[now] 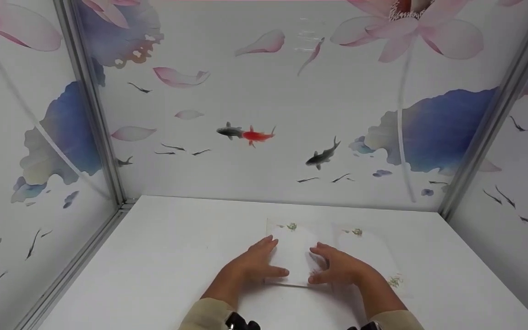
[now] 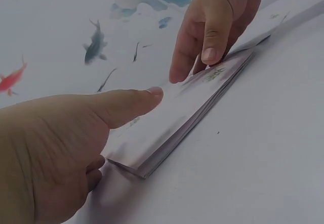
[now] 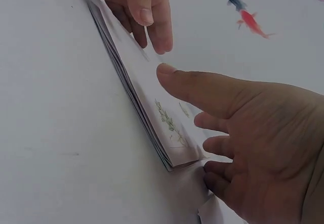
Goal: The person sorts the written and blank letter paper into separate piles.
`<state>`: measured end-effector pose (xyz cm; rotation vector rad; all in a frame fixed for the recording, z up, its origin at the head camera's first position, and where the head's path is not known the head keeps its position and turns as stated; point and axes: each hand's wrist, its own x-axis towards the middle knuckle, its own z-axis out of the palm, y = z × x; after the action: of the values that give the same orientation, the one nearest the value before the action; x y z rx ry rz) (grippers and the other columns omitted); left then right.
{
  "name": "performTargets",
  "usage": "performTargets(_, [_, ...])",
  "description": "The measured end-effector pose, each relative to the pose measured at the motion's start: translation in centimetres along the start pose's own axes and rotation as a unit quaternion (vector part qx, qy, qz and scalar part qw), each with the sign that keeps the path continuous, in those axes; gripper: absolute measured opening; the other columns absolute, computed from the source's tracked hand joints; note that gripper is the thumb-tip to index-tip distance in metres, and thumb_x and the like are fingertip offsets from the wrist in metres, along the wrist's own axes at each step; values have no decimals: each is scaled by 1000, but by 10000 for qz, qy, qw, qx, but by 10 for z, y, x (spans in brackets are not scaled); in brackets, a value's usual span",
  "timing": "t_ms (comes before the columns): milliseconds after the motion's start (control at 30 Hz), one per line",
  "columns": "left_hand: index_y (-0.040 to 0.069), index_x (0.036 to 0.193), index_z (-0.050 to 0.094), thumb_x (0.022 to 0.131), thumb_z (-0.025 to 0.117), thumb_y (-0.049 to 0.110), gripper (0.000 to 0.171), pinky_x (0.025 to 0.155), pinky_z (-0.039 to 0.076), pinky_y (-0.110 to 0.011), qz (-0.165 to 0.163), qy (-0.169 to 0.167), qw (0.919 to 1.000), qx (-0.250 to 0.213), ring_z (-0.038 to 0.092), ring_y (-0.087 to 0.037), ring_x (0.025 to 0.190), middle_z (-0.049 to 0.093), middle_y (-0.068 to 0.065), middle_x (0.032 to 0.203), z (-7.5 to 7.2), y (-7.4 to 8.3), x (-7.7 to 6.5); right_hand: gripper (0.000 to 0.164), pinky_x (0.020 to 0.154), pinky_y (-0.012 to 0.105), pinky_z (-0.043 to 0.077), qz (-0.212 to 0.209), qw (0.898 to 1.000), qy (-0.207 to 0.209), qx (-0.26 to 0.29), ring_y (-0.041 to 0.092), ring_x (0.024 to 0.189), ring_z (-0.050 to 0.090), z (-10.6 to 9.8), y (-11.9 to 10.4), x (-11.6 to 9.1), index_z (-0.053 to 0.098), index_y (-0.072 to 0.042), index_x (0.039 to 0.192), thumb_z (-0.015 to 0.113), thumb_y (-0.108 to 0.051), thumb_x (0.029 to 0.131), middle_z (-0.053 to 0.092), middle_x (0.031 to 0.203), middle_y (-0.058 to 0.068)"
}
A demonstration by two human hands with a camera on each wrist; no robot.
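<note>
A thin stack of white paper sheets point(image 1: 294, 254) with small printed green sprigs lies flat on the table. Its layered edge shows in the right wrist view, where a sprig print point(image 3: 169, 123) marks one end. My left hand point(image 1: 257, 263) is at the stack's left side, thumb stretched over the top and fingers low by the edge. Facing it, my right hand point(image 1: 339, 266) is at the right side with its thumb extended over the paper and fingers loosely bent beside the edge. Whether the hidden fingertips touch the paper, I cannot tell.
Another white printed sheet or stack point(image 1: 378, 250) lies on the table to the right, partly behind my right hand. White panels point(image 1: 264, 178) painted with fish and lotus close in the white table point(image 1: 167, 256) at the back and sides, with metal posts point(image 1: 94, 105) at the corners.
</note>
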<state>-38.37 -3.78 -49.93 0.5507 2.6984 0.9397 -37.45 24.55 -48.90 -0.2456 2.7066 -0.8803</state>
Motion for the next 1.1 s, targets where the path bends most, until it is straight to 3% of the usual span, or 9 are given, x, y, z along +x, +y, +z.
performTargets(167, [16,168,36,89,78,62,101,135,25,-53,-41,-151,9979,629,21,-29,168,26,-3,180,4,2,0,95,132,66,22,-65,9995,-90,-279,41,165,25,3,1,-1,55,-27,158,97,-45,75,33,177,7])
performTargets(400, [12,165,42,89,79,62,98,135,27,-48,-84,-101,9925,1214,25,-27,167,30,-3,178,6,6,-1,88,133,65,23,-168,9982,0,-581,39,165,28,6,3,-1,56,-26,157,94,-42,79,37,175,5])
performTargets(633, [11,162,47,90,78,61,93,135,29,-47,-82,-6,9916,1294,29,-28,165,35,-4,176,7,6,2,82,131,65,25,-37,9989,117,-458,39,163,31,5,0,-3,59,-28,154,93,-41,81,42,173,4])
performTargets(867, [15,153,58,91,80,56,77,130,38,-49,-252,356,9910,1263,39,-30,160,48,-4,168,11,7,7,75,127,65,34,152,9988,446,-150,41,157,42,6,-2,0,62,-23,149,93,-38,83,53,163,10])
performTargets(933, [17,150,61,90,81,55,74,127,41,-49,-307,472,9904,1261,42,-30,156,52,-3,165,13,7,9,72,125,64,38,140,9983,540,-190,39,152,48,7,0,2,64,-22,146,93,-38,83,55,159,9])
performTargets(1100, [18,147,64,88,84,54,72,124,46,-49,-330,602,9890,1309,47,-30,150,56,-3,161,15,8,12,66,115,57,50,154,9967,698,-395,24,120,60,7,-1,1,70,-24,137,95,-42,79,57,133,4])
